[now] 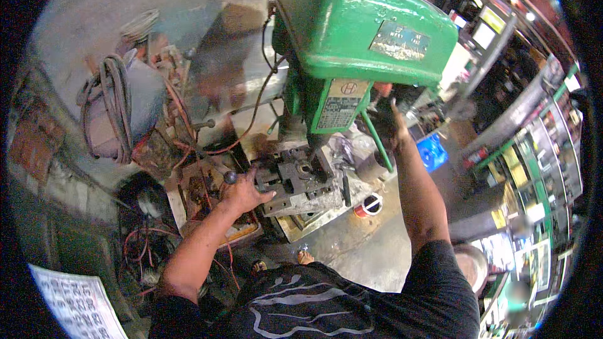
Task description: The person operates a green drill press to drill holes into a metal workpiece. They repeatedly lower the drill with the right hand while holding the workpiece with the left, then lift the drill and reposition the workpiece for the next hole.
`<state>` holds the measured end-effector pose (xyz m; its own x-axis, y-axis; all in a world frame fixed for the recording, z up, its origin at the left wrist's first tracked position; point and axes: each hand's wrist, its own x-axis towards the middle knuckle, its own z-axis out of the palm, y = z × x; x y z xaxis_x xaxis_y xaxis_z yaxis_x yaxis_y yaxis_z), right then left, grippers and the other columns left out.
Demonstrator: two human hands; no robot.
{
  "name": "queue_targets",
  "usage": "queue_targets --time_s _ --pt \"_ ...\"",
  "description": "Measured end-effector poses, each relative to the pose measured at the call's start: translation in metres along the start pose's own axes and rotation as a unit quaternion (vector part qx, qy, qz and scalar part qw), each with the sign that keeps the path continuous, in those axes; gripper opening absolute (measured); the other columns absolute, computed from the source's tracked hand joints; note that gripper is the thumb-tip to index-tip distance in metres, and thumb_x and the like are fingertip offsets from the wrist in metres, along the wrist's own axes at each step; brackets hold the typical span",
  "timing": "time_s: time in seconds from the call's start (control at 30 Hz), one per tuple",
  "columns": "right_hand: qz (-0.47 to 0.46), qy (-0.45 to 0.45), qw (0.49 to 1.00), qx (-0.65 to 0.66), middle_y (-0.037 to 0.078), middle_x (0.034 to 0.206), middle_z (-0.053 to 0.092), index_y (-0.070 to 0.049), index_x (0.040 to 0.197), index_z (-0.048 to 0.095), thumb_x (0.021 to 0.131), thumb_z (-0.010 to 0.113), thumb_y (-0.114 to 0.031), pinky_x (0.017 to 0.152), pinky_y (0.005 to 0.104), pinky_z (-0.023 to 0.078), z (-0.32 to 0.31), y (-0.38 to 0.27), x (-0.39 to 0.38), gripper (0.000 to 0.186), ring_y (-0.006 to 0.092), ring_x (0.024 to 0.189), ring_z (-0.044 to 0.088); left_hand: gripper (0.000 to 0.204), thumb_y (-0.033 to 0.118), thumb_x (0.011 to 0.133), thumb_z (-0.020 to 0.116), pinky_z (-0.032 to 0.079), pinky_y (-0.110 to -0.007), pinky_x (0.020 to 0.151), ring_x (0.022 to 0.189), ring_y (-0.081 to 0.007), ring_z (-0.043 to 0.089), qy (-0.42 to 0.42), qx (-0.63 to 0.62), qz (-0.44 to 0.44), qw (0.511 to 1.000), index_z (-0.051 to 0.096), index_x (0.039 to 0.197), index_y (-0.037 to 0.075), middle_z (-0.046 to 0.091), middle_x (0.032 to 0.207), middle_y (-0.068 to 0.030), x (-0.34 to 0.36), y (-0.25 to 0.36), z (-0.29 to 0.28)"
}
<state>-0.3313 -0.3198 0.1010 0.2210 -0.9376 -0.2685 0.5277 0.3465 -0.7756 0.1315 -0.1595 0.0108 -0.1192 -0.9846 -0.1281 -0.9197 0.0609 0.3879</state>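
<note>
A green drill press head (pixel 370 12) fills the top centre, with a plate and a green lever (pixel 377 141) below it. A grey steel fixture (pixel 301 185) with holes and slots sits beneath it on a pale machine table (pixel 295 229). My left hand (pixel 245 191) grips the fixture's left side, thumb on its edge, beside a black ball knob (pixel 230 177). My right hand (pixel 389 122) is raised at the press's right side, closed around something dark and blurred beside an orange part (pixel 383 88).
Coiled hoses (pixel 110 107) hang at the left near a rusty tray (pixel 207 194) and tangled red cables (pixel 141 245). A red cup (pixel 361 210) stands by the table's right edge. Blue plastic (pixel 432 154) lies further right, near crowded shelving (pixel 527 169). My sandalled feet show below.
</note>
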Motion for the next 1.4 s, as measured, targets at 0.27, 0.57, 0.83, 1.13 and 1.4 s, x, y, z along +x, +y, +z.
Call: queue_targets --time_s 0.27,0.57,0.83,1.13,1.4 --pt "-0.156 -0.082 0.983 0.048 0.014 0.123 0.071 -0.008 0.137 0.063 0.105 0.057 -0.038 0.090 0.0495 0.061 0.125 -0.056 0.058 0.044 0.0312 0.110 0.070 0.112 0.067 0.077 0.080 0.054 -0.053 0.104 0.117 -0.0470 0.068 -0.015 0.036 -0.023 0.999 0.036 0.164 0.014 0.070 0.124 -0.0312 -0.003 0.012 -0.005" --pt "-0.673 0.230 0.381 -0.591 0.022 0.126 0.069 0.001 0.127 0.063 0.105 0.059 -0.025 0.098 0.0453 0.054 0.139 -0.060 -0.102 0.035 0.0381 0.110 0.068 0.112 0.066 0.076 0.082 0.055 -0.052 0.103 0.113 -0.0462 0.070 0.016 0.059 -0.020 0.998 0.037 0.163 0.012 0.072 0.120 -0.0306 -0.003 0.013 -0.002" --pt "-0.388 0.159 0.730 -0.540 0.019 0.102 0.078 -0.001 0.133 0.068 0.099 0.062 0.003 0.084 0.0373 0.059 0.104 0.062 -0.210 0.035 0.0264 0.091 0.076 0.115 0.068 0.078 0.079 0.055 -0.055 0.102 0.114 -0.0485 0.069 0.013 0.028 -0.001 1.000 0.034 0.165 0.008 0.070 0.122 -0.0331 -0.006 0.012 -0.007" --pt "-0.212 0.100 0.777 -0.584 0.021 0.088 0.075 -0.001 0.111 0.071 0.099 0.064 -0.024 0.078 0.0466 0.055 0.066 0.079 -0.052 0.027 0.0362 0.082 0.073 0.117 0.067 0.077 0.080 0.057 -0.053 0.101 0.113 -0.0473 0.071 0.016 0.047 0.028 0.998 0.032 0.165 0.006 0.070 0.120 -0.0353 -0.002 0.013 -0.011" --pt "-0.346 0.049 0.706 -0.616 0.024 0.087 0.074 -0.003 0.119 0.070 0.107 0.058 -0.036 0.077 0.0524 0.055 0.052 0.082 0.009 0.037 0.0446 0.083 0.072 0.117 0.069 0.076 0.079 0.056 -0.051 0.102 0.113 -0.0451 0.071 -0.013 0.013 -0.004 1.000 0.035 0.164 0.005 0.072 0.120 -0.0326 -0.002 0.012 -0.012"
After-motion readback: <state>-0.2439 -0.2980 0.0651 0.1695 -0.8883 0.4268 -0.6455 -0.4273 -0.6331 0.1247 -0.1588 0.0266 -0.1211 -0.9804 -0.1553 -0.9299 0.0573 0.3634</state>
